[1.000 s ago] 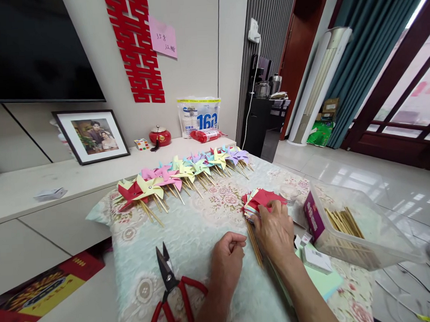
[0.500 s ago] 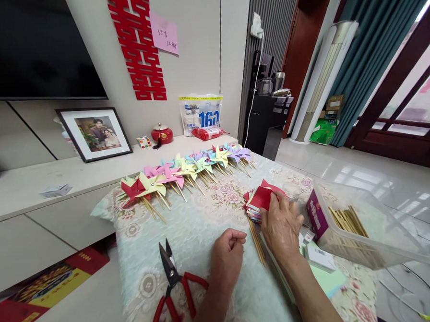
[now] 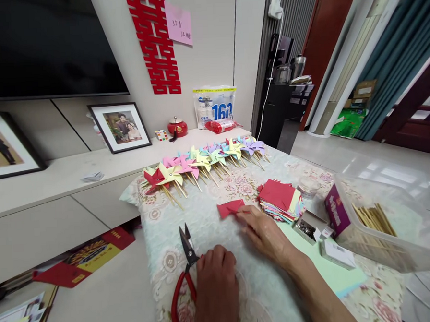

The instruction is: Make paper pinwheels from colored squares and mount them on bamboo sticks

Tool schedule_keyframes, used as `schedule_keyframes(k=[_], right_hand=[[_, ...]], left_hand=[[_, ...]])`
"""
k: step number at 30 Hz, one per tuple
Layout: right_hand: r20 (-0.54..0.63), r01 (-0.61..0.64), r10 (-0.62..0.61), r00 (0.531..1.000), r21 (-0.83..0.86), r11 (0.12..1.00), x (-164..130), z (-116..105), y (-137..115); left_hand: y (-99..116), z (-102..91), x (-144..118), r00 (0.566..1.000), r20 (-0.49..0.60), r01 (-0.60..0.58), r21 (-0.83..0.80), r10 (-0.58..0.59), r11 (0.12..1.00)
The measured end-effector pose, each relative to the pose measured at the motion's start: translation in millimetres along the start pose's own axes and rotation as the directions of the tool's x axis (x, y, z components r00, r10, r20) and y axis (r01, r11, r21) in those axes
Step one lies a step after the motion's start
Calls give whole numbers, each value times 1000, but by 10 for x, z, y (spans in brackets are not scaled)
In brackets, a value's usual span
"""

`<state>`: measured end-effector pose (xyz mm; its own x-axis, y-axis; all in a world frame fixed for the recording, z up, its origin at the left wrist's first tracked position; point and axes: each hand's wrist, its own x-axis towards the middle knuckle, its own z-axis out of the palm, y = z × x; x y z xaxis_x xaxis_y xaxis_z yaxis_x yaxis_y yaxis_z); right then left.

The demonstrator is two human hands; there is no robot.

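My right hand holds a piece of red paper by its right edge, just above the floral tablecloth. My left hand is closed, knuckles up, over one red handle of the shears; whatever lies under its fingers is hidden. To the right of the red paper lies a stack of coloured paper squares, red on top. Finished paper pinwheels on wooden sticks lie in a row along the far side of the table.
Right of the stack are a small round clear container, an open box of small metal pieces, a white box and pale green sheets. A clear plastic bin holds wooden sticks. Behind stands a white cabinet.
My right hand has left the stack and moved left with a red paper piece. My left hand has moved over the shears' handle. The view has turned left.
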<state>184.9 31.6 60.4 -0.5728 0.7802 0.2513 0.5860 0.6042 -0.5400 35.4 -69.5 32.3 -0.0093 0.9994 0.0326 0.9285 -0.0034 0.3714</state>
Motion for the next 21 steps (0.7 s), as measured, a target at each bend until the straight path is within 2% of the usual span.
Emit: schedule_keyframes(k=[3,6,9,12,15,18,21], right_hand=[[108,-9,6,994,25,1000,-20,-27,-9],[184,-21,11,983,51,998,-41,-48,-11],[204,-60,43,978,77,995,-51,-84,-16],[154,-84,66,986,115,990,-53,-144,0],[103,-122,105,989,173,977,-55,-210,47],[74,-179,164,984,274,945,-60,-255,102],[57,-190,182,982,399,897,-67,-264,136]], left_hand=[[-164,-69,-50,1000,-15,10,75,-9,997],[-272,-156,-22,996,-48,76,168,-69,983],[-288,-212,87,989,-86,138,205,-123,969],[-259,-172,253,988,-111,116,93,-105,989],[-267,-23,409,987,-146,56,-85,-68,995],[-324,145,501,965,-263,-36,-201,-18,979],[-372,223,539,932,-362,-137,-285,26,949]])
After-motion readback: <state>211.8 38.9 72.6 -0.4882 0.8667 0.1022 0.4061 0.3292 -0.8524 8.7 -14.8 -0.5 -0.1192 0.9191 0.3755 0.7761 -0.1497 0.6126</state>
